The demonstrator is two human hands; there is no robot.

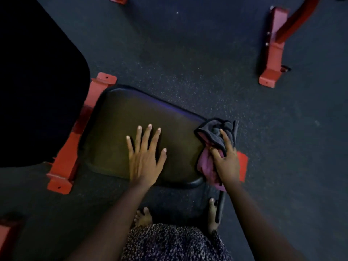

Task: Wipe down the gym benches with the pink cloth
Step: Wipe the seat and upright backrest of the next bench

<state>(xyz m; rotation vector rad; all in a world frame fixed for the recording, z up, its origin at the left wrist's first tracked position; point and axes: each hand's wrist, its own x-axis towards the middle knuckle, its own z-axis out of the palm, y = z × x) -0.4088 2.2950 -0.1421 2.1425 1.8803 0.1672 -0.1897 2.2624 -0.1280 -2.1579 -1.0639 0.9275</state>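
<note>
A dark padded bench seat [120, 129] lies below me on a red metal frame [69, 157]. My left hand [145, 157] rests flat on the pad with its fingers spread. At the seat's right end my right hand [226, 161] grips the bunched pink cloth [207, 162], which shows a grey, dark-edged side [214, 134] above my fingers. The cloth touches the pad's right edge and hangs partly past it.
A larger black pad [37, 81] fills the upper left. Another red frame foot [273, 49] stands on the dark speckled floor at the upper right, and a red piece [5, 234] at the lower left. My bare feet [144, 217] and patterned skirt are below the seat.
</note>
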